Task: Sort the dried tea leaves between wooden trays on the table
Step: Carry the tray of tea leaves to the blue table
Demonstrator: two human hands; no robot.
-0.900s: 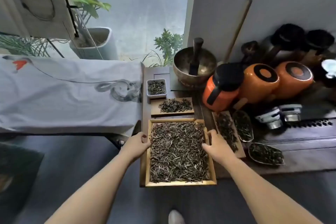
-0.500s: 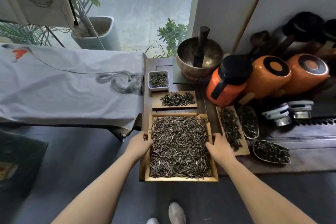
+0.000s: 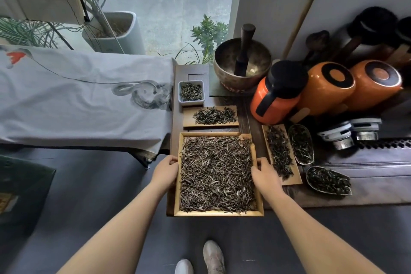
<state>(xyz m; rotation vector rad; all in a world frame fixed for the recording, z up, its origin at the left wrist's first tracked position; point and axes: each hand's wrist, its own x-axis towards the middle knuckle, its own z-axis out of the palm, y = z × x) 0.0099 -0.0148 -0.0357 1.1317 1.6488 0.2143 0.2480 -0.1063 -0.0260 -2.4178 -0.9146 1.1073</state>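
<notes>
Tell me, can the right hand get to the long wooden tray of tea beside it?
Probably yes. The right hand grips the big tray's right rim, and the long wooden tray lies just beside its knuckles with nothing between. It would have to let go first.

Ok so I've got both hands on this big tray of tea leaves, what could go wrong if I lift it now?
The large tray overhangs the table's near edge, so a tilt toward you could spill leaves on the floor. It is heaped nearly to the rim, and a jolt may scatter some. Your right hand sits close to the narrow tray beside it and could knock it; your left hand grips only the rim.
</notes>
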